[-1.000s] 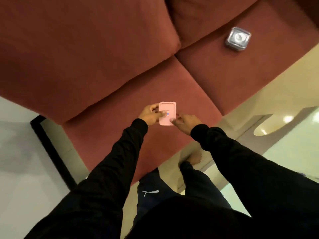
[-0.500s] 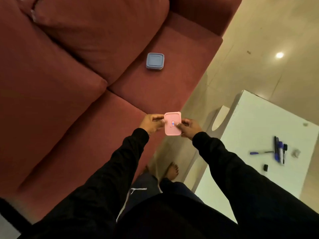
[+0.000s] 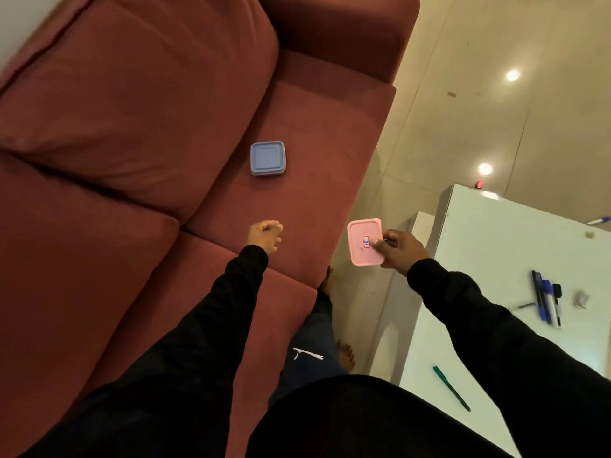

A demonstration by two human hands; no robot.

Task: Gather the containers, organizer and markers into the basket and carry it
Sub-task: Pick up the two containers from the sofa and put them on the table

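Maroon sofa (image 3: 132,259) across the left of the view, taken as the landmark throughout. Blue container (image 3: 267,159) lying lid-up on the sofa's right-hand seat cushion, near the back cushion, alone, with bare fabric on every side. Left hand (image 3: 265,235) over that same cushion, nearer the front edge than the container and well apart from it, fingers curled in and holding nothing. Just off the sofa's front edge, over the strip of floor, pink container (image 3: 366,242) pinched at its near right corner by the right hand (image 3: 398,249), lid facing up. Right of the sofa beyond that strip, white table (image 3: 496,259) carrying a cluster of markers (image 3: 545,302), a green pen (image 3: 451,388) lying apart near the table's close edge, and another marker (image 3: 598,221) at the far right. Basket and organizer not in view. Gathering step seemingly under way: one container in hand, one waiting. Next move likely a forward reach with the free left hand, fingers spread to span the blue lid; room above and around it plentiful. Narrow gap between sofa front and table edge, bare feet standing in it, so little space for turning. Pink container held only at one corner, perhaps prone to tipping.
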